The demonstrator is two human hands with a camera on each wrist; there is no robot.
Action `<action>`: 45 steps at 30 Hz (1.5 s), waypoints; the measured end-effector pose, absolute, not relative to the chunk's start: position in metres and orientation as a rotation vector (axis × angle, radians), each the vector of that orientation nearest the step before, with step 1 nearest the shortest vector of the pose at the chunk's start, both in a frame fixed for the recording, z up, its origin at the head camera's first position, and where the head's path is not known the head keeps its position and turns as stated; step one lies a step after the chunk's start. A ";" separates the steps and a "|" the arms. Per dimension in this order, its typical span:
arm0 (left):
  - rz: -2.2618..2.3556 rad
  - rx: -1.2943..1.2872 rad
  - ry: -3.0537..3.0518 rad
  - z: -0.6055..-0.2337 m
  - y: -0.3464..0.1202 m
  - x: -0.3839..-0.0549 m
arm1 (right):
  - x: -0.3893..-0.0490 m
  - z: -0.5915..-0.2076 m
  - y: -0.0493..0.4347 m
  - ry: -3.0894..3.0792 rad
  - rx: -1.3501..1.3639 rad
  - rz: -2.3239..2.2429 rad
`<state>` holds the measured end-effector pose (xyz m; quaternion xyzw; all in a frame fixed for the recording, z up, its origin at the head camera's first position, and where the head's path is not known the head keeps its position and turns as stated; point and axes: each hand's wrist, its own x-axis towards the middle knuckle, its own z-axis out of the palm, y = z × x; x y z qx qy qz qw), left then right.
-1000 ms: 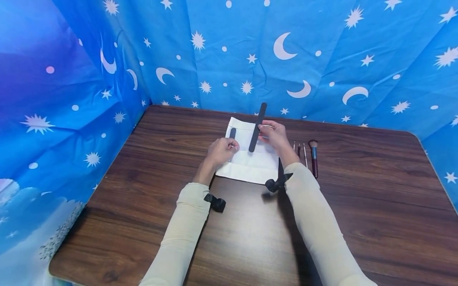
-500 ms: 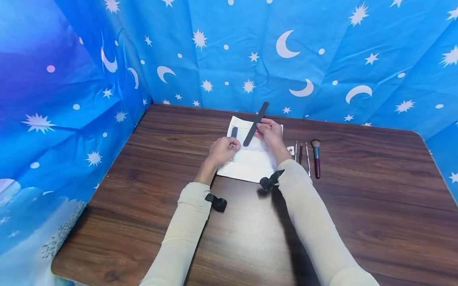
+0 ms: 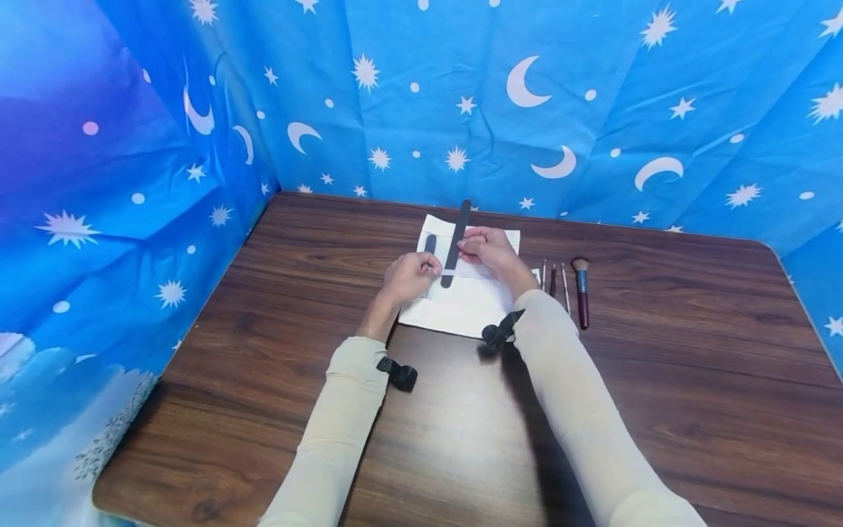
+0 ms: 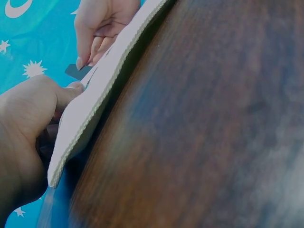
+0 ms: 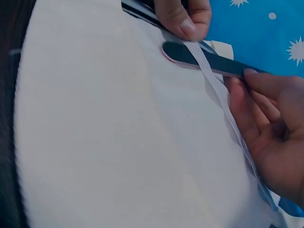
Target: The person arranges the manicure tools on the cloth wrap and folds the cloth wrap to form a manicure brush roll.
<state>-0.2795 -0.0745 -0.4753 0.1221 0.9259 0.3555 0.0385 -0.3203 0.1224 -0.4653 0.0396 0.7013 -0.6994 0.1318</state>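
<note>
My right hand [image 3: 492, 251] pinches a long dark nail file [image 3: 459, 236] above a white cloth tool roll [image 3: 454, 311]. In the right wrist view, the file's rounded end [image 5: 178, 51] pokes through beneath a white elastic band [image 5: 216, 85], which crosses over it. My left hand [image 3: 410, 277] pinches that band between thumb and finger and lifts it off the cloth. Another dark file [image 3: 430, 244] lies on the left side of the roll, its lower part mostly hidden by my left hand. The left wrist view shows the roll edge-on.
Right of the roll lie several slim tools, among them a thin metal stick [image 3: 566, 289] and a dark-handled one [image 3: 553, 279]. Beside them is a makeup brush [image 3: 582, 289]. A blue curtain [image 3: 408, 124] with stars and moons hangs behind the wooden table [image 3: 263, 315].
My right hand has brought the file left and down, turning it more upright. The file's lower end has slipped beneath the elastic band. My left hand has stayed in place.
</note>
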 end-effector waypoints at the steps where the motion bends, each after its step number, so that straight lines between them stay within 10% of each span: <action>1: 1.087 0.372 2.844 -0.475 -0.074 -0.279 | -0.321 -0.466 0.123 2.058 0.107 -1.979; 45: 1.127 0.338 2.824 -0.474 -0.073 -0.277 | -0.325 -0.458 0.125 1.943 0.227 -1.964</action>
